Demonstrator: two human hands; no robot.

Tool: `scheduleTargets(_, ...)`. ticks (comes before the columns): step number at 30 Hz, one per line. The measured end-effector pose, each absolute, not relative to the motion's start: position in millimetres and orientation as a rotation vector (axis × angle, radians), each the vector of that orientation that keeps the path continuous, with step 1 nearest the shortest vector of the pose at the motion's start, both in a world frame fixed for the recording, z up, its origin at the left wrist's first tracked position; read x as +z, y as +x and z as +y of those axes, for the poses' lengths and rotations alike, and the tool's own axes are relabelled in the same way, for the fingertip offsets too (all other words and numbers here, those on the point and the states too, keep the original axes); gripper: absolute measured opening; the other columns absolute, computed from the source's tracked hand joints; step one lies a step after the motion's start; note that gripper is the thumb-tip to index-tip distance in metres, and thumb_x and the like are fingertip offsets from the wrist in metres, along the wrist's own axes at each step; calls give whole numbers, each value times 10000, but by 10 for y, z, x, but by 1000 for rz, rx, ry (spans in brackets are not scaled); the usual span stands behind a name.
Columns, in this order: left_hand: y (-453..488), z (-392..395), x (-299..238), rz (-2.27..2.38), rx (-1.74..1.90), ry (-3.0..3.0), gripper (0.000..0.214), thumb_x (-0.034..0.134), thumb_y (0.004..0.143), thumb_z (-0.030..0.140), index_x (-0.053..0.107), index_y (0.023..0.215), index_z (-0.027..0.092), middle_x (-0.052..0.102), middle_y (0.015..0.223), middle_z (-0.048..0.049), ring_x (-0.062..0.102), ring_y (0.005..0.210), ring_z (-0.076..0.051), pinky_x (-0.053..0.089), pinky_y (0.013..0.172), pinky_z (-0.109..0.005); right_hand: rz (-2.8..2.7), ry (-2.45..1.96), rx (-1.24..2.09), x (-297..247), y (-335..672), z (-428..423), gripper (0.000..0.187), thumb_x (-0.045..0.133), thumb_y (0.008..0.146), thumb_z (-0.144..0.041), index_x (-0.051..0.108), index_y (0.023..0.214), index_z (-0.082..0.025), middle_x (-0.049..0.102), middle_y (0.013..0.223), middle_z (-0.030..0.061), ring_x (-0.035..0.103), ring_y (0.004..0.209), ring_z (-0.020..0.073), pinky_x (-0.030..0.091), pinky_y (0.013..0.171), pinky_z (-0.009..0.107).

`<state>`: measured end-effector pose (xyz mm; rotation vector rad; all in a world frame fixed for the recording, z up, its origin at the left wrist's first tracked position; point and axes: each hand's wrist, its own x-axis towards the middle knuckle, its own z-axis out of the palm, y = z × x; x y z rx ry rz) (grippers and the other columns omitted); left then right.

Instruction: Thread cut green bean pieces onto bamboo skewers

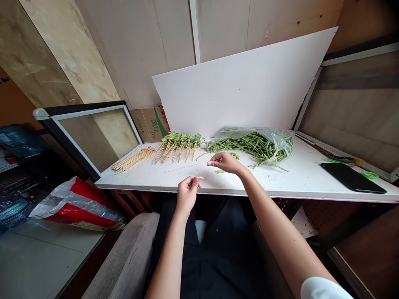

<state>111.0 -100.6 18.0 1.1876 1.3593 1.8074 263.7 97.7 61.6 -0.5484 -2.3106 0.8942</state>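
My left hand hovers at the white table's front edge, fingers pinched on a small green bean piece. My right hand is over the tabletop, fingers pinched on a thin wooden skewer that runs left along the surface. Short bean pieces lie just behind that hand. Farther back, a clear plastic bag of long green beans lies open. Finished skewers of folded beans are fanned out to the left, beside a pile of bare skewers.
A black phone and scissors lie at the table's right. A white board leans on the wall behind. A framed glass panel and cardboard box stand left; a red-and-white bag lies below.
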Motion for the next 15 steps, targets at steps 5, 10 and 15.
scheduleTargets(5,1117,-989,146,1363,1783,1168,544,737,888,650,795,994,120,601,722,-23,497,634,-104,400,598,-233,-2407,-898,717,174,2679,1311,330,703,890,-465,828,843,-162,798,826,109,665,729,231,440,671,309)
scheduleTargets(10,1115,-972,127,1374,1793,1160,550,740,881,655,791,1004,122,592,721,-14,460,605,-92,357,568,-229,-2346,-1031,554,-42,2625,1383,266,643,929,-341,839,898,-164,813,913,131,693,836,256,464,786,320)
scheduleTargets(15,1070,-959,89,1452,1816,1178,509,731,895,630,802,992,135,694,820,-59,490,605,-100,374,578,-243,-2425,-1017,513,-108,2652,1443,217,657,934,-274,840,887,-168,818,915,133,693,840,252,480,881,341)
